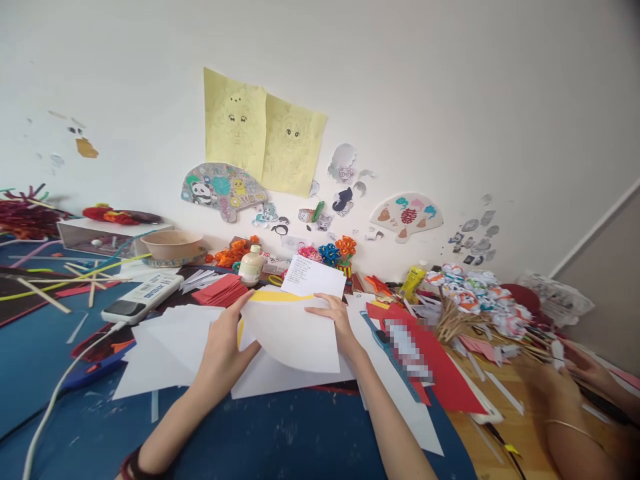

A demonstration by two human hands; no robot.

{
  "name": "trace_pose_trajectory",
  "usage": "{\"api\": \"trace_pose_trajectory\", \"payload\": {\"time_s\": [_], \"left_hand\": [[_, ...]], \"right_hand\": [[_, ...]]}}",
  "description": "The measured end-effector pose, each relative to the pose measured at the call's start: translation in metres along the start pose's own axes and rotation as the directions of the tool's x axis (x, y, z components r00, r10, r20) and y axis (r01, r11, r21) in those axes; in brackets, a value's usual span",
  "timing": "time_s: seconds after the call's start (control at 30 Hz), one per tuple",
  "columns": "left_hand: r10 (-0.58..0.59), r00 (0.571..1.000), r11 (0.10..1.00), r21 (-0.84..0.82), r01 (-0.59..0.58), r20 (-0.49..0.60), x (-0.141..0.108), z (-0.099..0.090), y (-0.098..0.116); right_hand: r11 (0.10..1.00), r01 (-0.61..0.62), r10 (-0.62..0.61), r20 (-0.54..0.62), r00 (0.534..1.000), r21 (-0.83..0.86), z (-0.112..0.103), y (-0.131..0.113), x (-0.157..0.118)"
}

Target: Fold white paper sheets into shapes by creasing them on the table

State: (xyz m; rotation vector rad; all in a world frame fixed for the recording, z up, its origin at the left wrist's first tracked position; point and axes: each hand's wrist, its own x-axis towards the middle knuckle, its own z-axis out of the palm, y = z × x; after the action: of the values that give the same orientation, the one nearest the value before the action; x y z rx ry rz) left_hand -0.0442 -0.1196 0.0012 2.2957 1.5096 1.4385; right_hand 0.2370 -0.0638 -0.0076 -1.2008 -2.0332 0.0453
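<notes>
A white sheet of paper (295,333) is raised and slightly curved between my hands, with a yellow sheet (280,295) showing behind its top and left edges. My left hand (225,337) grips the left side, fingers at the upper corner and thumb lower down. At the upper right, my right hand (336,323) has its fingers over the front of the sheet near the top edge; its thumb is hidden. Loose white sheets (165,350) lie beneath and to the left. A small card with handwriting (313,275) stands just behind the held paper.
Around the blue mat (210,440) are a power strip (143,298), red paper slips (220,290), a glue bottle (251,265), a bowl (173,245), a blue ruler (390,353) and red paper (450,373). Another person's hands (555,393) work at the right.
</notes>
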Motion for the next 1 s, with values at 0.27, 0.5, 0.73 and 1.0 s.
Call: {"api": "trace_pose_trajectory", "payload": {"time_s": [0.27, 0.5, 0.73, 1.0], "left_hand": [[0.327, 0.912, 0.919, 0.139, -0.368, 0.248, -0.005, -0.005, -0.013], [0.263, 0.922, 0.908, 0.25, -0.336, 0.285, 0.0, -0.016, -0.029], [0.26, 0.807, 0.934, 0.073, -0.349, 0.53, -0.004, -0.025, -0.035], [0.062, 0.828, 0.99, -0.139, 0.02, 0.558, 0.002, -0.027, -0.024]], "right_hand": [[0.98, -0.057, 0.094, 0.192, 0.977, -0.189, -0.015, -0.007, -0.013], [0.996, -0.04, -0.015, 0.566, 0.824, 0.085, -0.042, -0.031, -0.021], [0.907, -0.203, -0.165, 0.755, 0.635, 0.369, -0.061, -0.036, -0.018], [0.769, -0.452, 0.086, 0.628, 0.774, 0.452, -0.051, -0.023, -0.022]]}}
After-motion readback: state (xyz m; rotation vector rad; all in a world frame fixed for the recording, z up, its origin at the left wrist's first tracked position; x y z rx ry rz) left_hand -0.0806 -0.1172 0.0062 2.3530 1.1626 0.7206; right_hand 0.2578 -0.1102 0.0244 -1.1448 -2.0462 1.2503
